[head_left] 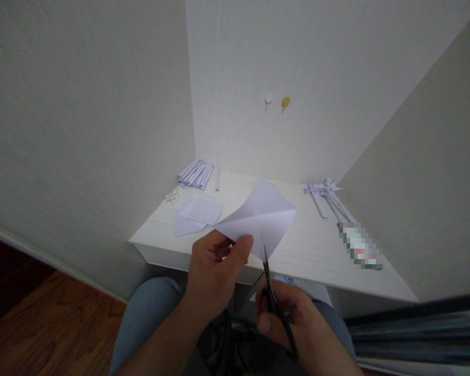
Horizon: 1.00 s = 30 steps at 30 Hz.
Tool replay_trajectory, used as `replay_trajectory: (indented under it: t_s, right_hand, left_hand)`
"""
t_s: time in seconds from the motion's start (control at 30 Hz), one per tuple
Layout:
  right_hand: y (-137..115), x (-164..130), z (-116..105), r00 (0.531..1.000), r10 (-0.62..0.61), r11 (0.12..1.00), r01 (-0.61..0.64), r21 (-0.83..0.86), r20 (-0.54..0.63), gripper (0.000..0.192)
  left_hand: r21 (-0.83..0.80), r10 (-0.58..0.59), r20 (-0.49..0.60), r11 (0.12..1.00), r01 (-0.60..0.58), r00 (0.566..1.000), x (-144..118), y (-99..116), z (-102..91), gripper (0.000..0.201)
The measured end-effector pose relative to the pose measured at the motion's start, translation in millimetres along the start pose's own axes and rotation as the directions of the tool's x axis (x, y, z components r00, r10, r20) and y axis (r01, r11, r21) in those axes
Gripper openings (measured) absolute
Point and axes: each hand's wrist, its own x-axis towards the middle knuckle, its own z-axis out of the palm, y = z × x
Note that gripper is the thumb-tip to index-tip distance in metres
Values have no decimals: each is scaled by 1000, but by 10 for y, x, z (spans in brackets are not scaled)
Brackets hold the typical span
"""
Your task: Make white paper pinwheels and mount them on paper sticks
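Observation:
My left hand [218, 263] pinches a square sheet of white paper [262, 216] near its lower left edge, thumb on top. Creases cross the sheet, and one corner points toward me. In my right hand [288, 310] is a pair of black-handled scissors [272, 292], my fingers around the handles. Their blades reach up to the sheet's near corner, and the tip lies over the paper along a crease. Both hands are above the front edge of the white desk [297, 256]. How far any cut runs is too small to tell.
Left on the desk are loose paper squares [203, 210], several rolled paper sticks [196, 173], one separate stick [218, 179] and small scattered bits [174, 196]. Paper pinwheels on sticks [323, 190] and a blurred object [360, 246] lie right. Walls enclose the desk; two hooks [285, 102] hang behind.

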Motion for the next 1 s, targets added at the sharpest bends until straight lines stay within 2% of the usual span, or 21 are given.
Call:
replay_trajectory:
  t_s: [0.1, 0.23, 0.37, 0.5, 0.8, 1.0]
  right_hand:
    - [-11, -9, -8, 1000, 13, 1000, -13, -9, -8, 45]
    - [-36, -24, -35, 999, -17, 993, 12, -117, -36, 39]
    - [-60, -23, -52, 987, -115, 975, 91, -203, -108, 32]
    - [-76, -13, -59, 989, -100, 976, 76, -206, -112, 25]
    - [-142, -32, -34, 998, -53, 997, 51, -56, -29, 44]
    - [-141, -32, -64, 997, -72, 995, 71, -68, -15, 56]
  left_hand:
    - [54, -3, 50, 999, 0, 999, 12, -5, -1, 22]
    - [118, -21, 97, 993, 10, 995, 6, 1, 13, 26]
    - [125, -7, 120, 992, -8, 993, 2, -9, 27, 25]
    - [116, -2, 130, 993, -13, 991, -7, -13, 36, 23]
    - [94, 0, 125, 996, -12, 992, -30, 3, 31, 24]
    - [67, 31, 130, 997, -40, 991, -32, 15, 29, 24]
